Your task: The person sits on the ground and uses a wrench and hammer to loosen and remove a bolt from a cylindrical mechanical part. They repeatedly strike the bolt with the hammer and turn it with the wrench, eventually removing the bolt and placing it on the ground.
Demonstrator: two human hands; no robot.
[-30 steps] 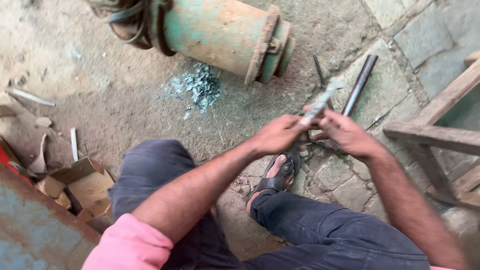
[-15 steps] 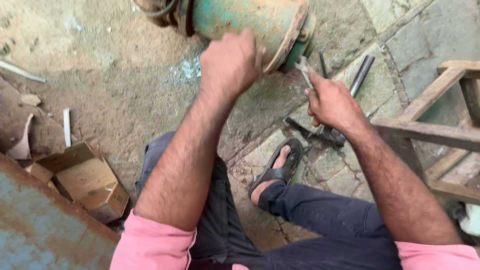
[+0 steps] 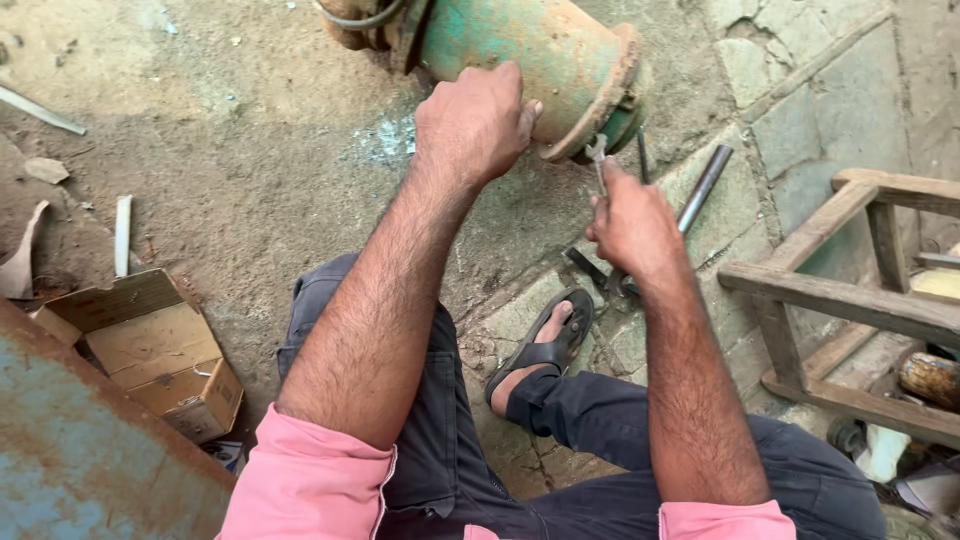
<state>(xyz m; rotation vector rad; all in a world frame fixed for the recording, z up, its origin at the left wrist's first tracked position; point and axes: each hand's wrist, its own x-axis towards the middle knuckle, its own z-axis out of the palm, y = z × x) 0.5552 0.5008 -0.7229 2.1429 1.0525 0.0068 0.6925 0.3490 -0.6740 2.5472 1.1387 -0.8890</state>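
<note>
A rusty green metal cylinder [image 3: 540, 50] with a flanged end lies on the ground at the top of the view. My left hand [image 3: 472, 122] rests on its side near the flange, fingers curled over it. My right hand [image 3: 632, 222] grips a metal spanner [image 3: 598, 160], whose head points up at the flange's edge. A dark metal bar [image 3: 702, 188] lies on the ground just right of my right hand. Small dark tools [image 3: 588, 268] lie below that hand, near my sandalled foot [image 3: 545, 345].
An open cardboard box [image 3: 150, 345] sits at the left beside a rusty blue metal surface [image 3: 80, 450]. A wooden frame [image 3: 850, 300] stands at the right. Scraps and a white strip [image 3: 122, 232] lie on the dirt; stone paving is at the right.
My left hand went from holding the spanner with the right hand to resting on the cylinder. My right hand carried the spanner up to the flange. The view shifted closer to the cylinder.
</note>
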